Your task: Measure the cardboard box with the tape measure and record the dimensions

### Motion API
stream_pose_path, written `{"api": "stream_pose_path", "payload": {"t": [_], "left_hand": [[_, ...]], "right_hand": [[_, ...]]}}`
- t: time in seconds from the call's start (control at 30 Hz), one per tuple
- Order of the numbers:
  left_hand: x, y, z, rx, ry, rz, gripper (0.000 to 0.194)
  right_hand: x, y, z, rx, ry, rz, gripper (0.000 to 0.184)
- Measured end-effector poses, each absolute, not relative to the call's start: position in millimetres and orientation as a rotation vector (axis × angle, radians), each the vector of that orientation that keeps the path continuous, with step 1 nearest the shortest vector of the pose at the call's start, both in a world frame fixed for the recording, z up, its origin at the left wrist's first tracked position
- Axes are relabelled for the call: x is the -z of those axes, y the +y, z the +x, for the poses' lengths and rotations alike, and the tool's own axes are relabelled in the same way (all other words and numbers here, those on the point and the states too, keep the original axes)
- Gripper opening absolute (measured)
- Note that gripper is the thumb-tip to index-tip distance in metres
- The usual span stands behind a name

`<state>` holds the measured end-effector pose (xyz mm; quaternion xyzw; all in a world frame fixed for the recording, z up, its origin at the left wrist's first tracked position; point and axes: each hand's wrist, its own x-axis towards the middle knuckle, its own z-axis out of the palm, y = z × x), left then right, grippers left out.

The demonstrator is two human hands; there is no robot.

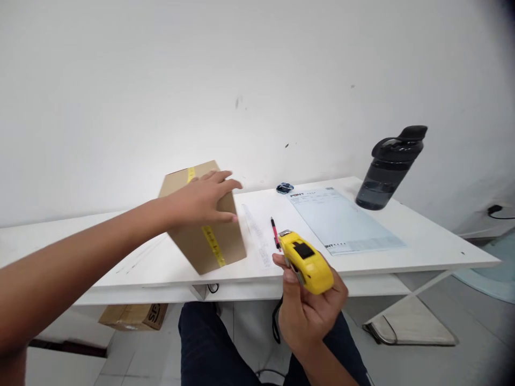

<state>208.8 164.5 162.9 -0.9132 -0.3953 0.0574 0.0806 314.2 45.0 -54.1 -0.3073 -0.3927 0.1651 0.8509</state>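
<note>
My left hand point(203, 199) lies on top of a brown cardboard box point(207, 241), fingers stretched over its upper edge, pressing a yellow measuring tape strip point(213, 245) that runs over the top and down the box's front face. The box stands tilted on the white table point(422, 241). My right hand point(309, 308) is closed around a yellow tape measure case point(306, 261), held just off the table's front edge.
A red and black pen point(275, 234), a narrow white paper strip point(257, 236), a light blue printed sheet point(346, 220), a small dark object point(284, 188) and a dark water bottle point(389, 169) lie on the table. Another cardboard box point(134, 316) sits on the floor.
</note>
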Motion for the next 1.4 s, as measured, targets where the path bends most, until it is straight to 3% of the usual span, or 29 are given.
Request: {"api": "stream_pose_path", "payload": {"t": [0.17, 0.3, 0.5, 0.67, 0.87, 1.03, 1.13, 1.23, 1.3, 1.4], "left_hand": [[-161, 154, 122, 0.315, -1.249, -2.638, 0.045], [-140, 121, 40, 0.896, -1.444, -2.405, 0.050], [-36, 102, -51, 1.704, -1.656, -1.911, 0.042], [32, 102, -54, 1.967, -1.690, -1.856, 0.038], [30, 102, -28, 1.828, -1.586, -2.161, 0.033], [13, 78, 21, 1.234, -1.123, -2.228, 0.059], [4, 54, 60, 1.045, -0.729, -2.361, 0.061], [-3, 39, 81, 0.966, -0.458, -2.502, 0.036], [-9, 36, 83, 0.925, -0.430, -2.515, 0.028], [-18, 40, 80, 0.825, -0.488, -2.505, 0.034]], "right_hand": [[56, 60, 332, -0.548, -0.630, -0.705, 0.041], [66, 91, 333, -0.872, -0.591, -0.721, 0.043], [80, 129, 281, -1.301, -0.603, -0.495, 0.054], [82, 127, 260, -1.413, -0.681, -0.486, 0.051], [75, 117, 301, -1.022, -0.737, -0.672, 0.049], [51, 82, 330, -0.740, -0.898, -0.743, 0.041], [52, 53, 318, -0.975, -1.007, -0.666, 0.046], [62, 30, 295, -1.269, -1.022, -0.573, 0.046], [65, 24, 284, -1.397, -1.031, -0.514, 0.047], [64, 24, 279, -1.492, -1.038, -0.433, 0.045]]}}
